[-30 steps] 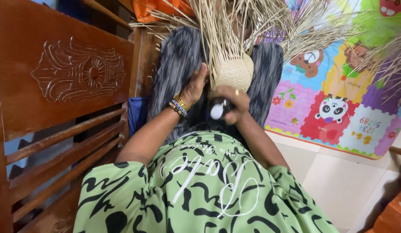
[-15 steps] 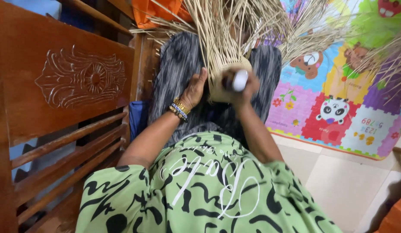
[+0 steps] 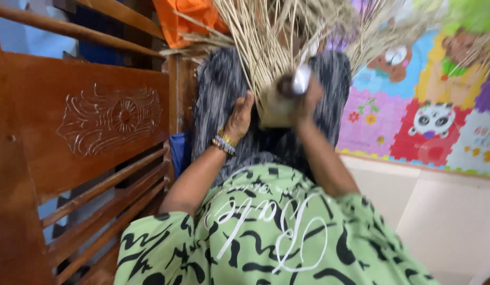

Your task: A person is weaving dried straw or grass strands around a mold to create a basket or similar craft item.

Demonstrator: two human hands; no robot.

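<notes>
A half-woven straw piece (image 3: pixel 276 108) with many loose pale strands (image 3: pixel 266 42) fanning upward rests on my lap, over a black-and-grey patterned cloth (image 3: pixel 218 95). My left hand (image 3: pixel 239 117), with beaded bracelets at the wrist, presses against the woven base from the left. My right hand (image 3: pixel 306 95) is raised over the weave and grips a small dark tool with a white tip (image 3: pixel 297 82); it is blurred.
A carved wooden bench back with slats (image 3: pixel 92 142) stands close on my left. An orange cloth (image 3: pixel 189 16) hangs behind the straw. A colourful foam play mat (image 3: pixel 424 111) lies to the right beside pale floor tiles (image 3: pixel 445 221). My green patterned garment (image 3: pixel 266 232) fills the foreground.
My right hand has lifted the white-tipped tool from low in front of the weave up to its top. The left hand stays on the weave. The view has tilted slightly.
</notes>
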